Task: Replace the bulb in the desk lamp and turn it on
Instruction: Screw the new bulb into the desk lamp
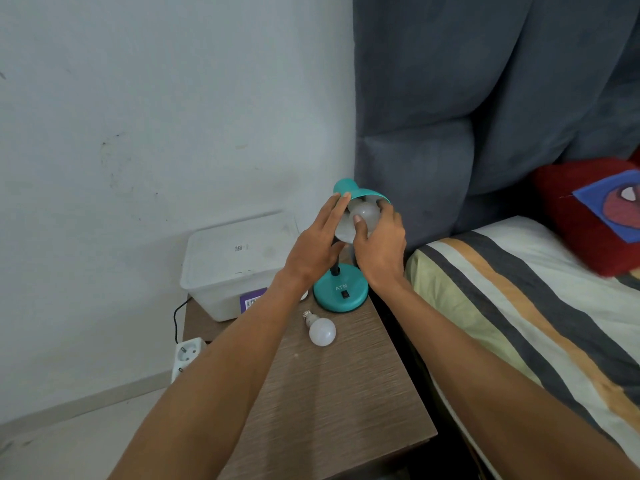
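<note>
A teal desk lamp stands on the brown nightstand (329,393), its round base (341,292) carrying a black switch and its shade (363,192) tilted toward me. A white bulb (365,213) sits inside the shade. My right hand (379,247) grips that bulb, thumb on its front and fingers around its right side. My left hand (317,247) rests flat against the shade's left rim with fingers stretched out, holding nothing. A second white bulb (322,330) lies loose on the nightstand in front of the base, its screw cap pointing away from me.
A white lidded plastic box (232,265) sits at the nightstand's back left. A white power strip (187,355) with a black cable hangs by the left edge. To the right lie a bed with a striped sheet (519,323), a grey headboard and a red cushion (595,216).
</note>
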